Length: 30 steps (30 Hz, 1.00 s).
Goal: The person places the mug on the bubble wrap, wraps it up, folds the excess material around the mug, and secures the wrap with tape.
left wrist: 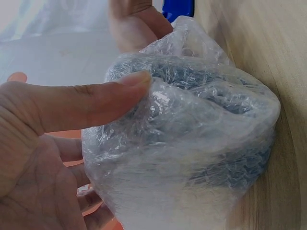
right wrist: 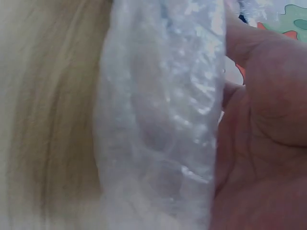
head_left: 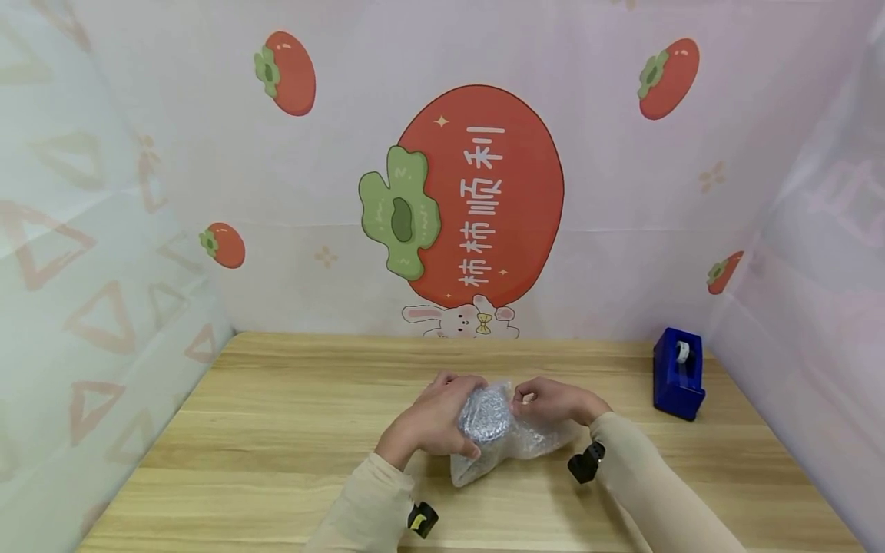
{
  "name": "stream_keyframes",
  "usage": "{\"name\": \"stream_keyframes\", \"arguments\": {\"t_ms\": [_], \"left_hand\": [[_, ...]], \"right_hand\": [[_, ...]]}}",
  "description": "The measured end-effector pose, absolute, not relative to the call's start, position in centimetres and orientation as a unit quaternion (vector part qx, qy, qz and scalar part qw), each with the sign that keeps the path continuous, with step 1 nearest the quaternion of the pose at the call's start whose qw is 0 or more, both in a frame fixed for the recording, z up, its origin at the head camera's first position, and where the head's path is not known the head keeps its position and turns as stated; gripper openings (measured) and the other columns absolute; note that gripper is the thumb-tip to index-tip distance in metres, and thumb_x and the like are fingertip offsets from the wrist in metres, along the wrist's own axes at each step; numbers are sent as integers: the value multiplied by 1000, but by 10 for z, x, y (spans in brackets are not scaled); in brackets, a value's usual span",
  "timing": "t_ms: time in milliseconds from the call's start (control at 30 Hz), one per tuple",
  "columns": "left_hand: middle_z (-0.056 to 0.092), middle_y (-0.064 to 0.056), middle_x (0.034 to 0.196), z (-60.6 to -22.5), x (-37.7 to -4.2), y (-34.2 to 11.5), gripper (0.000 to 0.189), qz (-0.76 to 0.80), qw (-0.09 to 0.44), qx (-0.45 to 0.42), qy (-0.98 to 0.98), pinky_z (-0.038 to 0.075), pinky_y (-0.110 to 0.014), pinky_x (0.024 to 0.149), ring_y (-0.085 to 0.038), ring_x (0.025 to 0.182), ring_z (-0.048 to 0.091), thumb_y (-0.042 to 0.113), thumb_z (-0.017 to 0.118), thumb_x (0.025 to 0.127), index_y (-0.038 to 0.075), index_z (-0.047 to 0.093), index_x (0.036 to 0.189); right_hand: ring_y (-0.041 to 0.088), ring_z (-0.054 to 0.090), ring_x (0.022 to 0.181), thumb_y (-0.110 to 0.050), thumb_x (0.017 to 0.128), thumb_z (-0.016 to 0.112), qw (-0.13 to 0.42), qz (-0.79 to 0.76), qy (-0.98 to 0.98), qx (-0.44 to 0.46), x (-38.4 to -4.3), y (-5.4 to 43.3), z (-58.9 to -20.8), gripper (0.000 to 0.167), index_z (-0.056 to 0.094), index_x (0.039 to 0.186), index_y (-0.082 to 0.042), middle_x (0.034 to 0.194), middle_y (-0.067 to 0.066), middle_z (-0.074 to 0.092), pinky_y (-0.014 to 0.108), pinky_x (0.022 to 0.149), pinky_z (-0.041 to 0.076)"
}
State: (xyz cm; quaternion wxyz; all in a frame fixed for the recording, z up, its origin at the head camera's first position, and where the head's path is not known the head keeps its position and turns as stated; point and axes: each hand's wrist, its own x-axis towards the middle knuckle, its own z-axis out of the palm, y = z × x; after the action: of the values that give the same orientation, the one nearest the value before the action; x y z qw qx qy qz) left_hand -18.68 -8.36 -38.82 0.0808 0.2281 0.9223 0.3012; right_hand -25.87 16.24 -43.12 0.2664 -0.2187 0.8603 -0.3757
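Note:
A dark, rounded object in clear bubble wrap [head_left: 486, 415] stands on the wooden table in front of me; the wrap hides what kind of thing it is. My left hand [head_left: 441, 415] grips this bundle from the left, and its thumb [left wrist: 103, 103] presses on the crinkled plastic in the left wrist view. On the other side, my right hand [head_left: 555, 400] pinches the wrap's edge near the top of the bundle. A loose tail of bubble wrap [right wrist: 160, 124] hangs beside the right palm and trails to the right over the tabletop.
At the back right of the wooden table [head_left: 311, 430] stands a blue tape dispenser [head_left: 678, 374] with a small roll in it. A printed cloth [head_left: 594, 284] with persimmon drawings rises behind the table, and pale cloth sides flank it left and right.

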Motion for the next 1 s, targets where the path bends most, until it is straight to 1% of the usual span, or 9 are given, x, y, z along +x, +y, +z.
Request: {"name": "stream_keyframes", "arguments": {"t_ms": [67, 200, 367, 500, 633, 767, 900, 1000], "left_hand": [[57, -1, 134, -388, -187, -83, 91, 298, 81, 228, 923, 43, -50, 105, -25, 130, 41, 16, 98, 62, 13, 53, 141], [57, -1, 135, -389, -188, -83, 91, 294, 81, 226, 925, 42, -50, 106, -25, 130, 41, 17, 99, 62, 14, 54, 141], [58, -1, 135, -388, -188, -84, 91, 289, 79, 227, 927, 43, -50, 106, -25, 130, 42, 18, 99, 61, 14, 54, 140], [57, -2, 134, -388, -188, -84, 91, 289, 78, 227, 927, 43, -50, 105, -25, 130, 42, 18, 99, 61, 14, 54, 140], [57, -2, 134, -389, -188, -84, 90, 287, 78, 225, 928, 43, -50, 105, -25, 129, 42, 19, 99, 62, 14, 54, 140], [57, -2, 134, -389, -187, -84, 90, 282, 77, 226, 929, 44, -49, 104, -25, 129, 42, 21, 99, 63, 15, 54, 141], [58, -1, 135, -389, -186, -83, 91, 265, 69, 233, 933, 43, -47, 105, -24, 129, 42, 24, 98, 63, 14, 53, 141], [58, -1, 135, -389, -186, -82, 90, 249, 61, 237, 937, 42, -46, 106, -23, 127, 43, 28, 98, 64, 14, 53, 141]], "right_hand": [[17, 48, 75, -18, 100, 63, 271, -366, 865, -212, -259, 161, -430, 16, 62, 86, -10, 85, 2, 54, 32, 67, 39], [18, 48, 75, -15, 96, 69, 257, -366, 875, -188, -260, 159, -427, 13, 61, 87, -10, 87, 4, 54, 32, 65, 38], [16, 46, 66, -9, 88, 78, 217, -387, 881, -163, -260, 156, -423, 18, 61, 88, -8, 80, 5, 53, 31, 59, 38], [16, 46, 64, -6, 82, 83, 177, -386, 887, -183, -260, 151, -417, 22, 61, 87, -6, 76, 5, 53, 30, 56, 39], [16, 50, 67, -3, 79, 83, 140, -361, 897, -211, -258, 148, -411, 19, 66, 84, -7, 78, 3, 57, 31, 58, 43], [15, 52, 66, 0, 78, 82, 117, -349, 901, -231, -257, 148, -406, 15, 70, 82, -7, 78, 2, 61, 30, 57, 46], [14, 52, 65, 0, 79, 82, 102, -340, 904, -239, -257, 147, -404, 14, 71, 83, -7, 76, 2, 61, 31, 57, 47], [15, 55, 70, 0, 78, 82, 94, -325, 911, -237, -256, 144, -401, 15, 72, 87, -5, 79, 2, 64, 31, 59, 48]]}}
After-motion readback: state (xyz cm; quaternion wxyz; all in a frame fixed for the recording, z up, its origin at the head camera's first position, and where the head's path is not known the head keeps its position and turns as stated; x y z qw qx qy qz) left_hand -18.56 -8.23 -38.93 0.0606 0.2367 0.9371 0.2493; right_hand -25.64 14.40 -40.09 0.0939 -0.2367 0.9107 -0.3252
